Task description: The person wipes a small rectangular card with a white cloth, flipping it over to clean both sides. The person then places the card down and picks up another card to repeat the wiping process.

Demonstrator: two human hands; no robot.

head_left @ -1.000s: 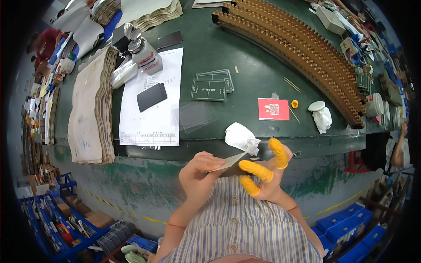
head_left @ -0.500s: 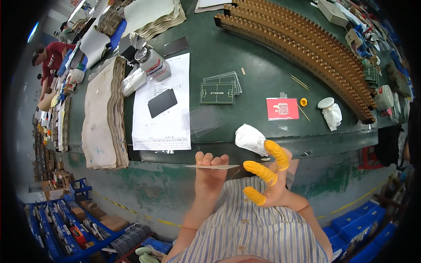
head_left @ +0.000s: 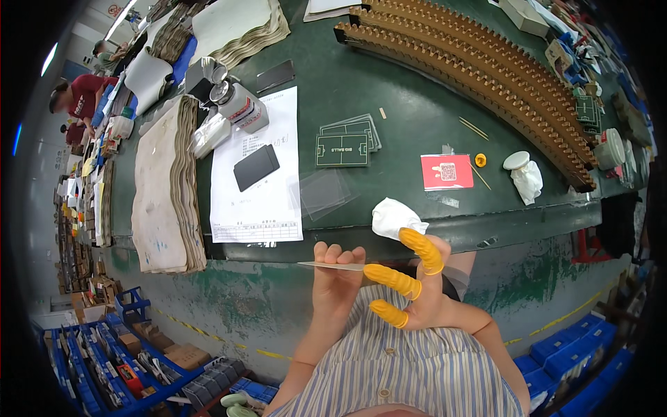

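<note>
My left hand [head_left: 336, 278] is closed on a thin, flat, pale sheet [head_left: 321, 265], seen nearly edge-on in front of the table's front edge. My right hand [head_left: 424, 285] wears yellow rubber finger cots on three digits, which are spread apart. One capped fingertip meets the sheet's right end in the picture; whether it presses on it, I cannot tell. Just beyond that hand, a crumpled white cloth bundle [head_left: 394, 217] lies at the table edge, partly behind the upper finger. Clear film pieces [head_left: 324, 192] lie flat on the table beyond my left hand.
On the green table are dark green printed cards [head_left: 342, 151], a red card [head_left: 446, 172], a second white cloth bundle [head_left: 526, 182], black cards [head_left: 256, 167] on a paper form [head_left: 253, 215], a metal bottle [head_left: 243, 108], and long slotted wooden racks [head_left: 479, 83]. A person [head_left: 83, 97] stands far left.
My right hand has moved left, bringing a capped fingertip to the sheet's right end. My left hand keeps the sheet and has shifted only slightly.
</note>
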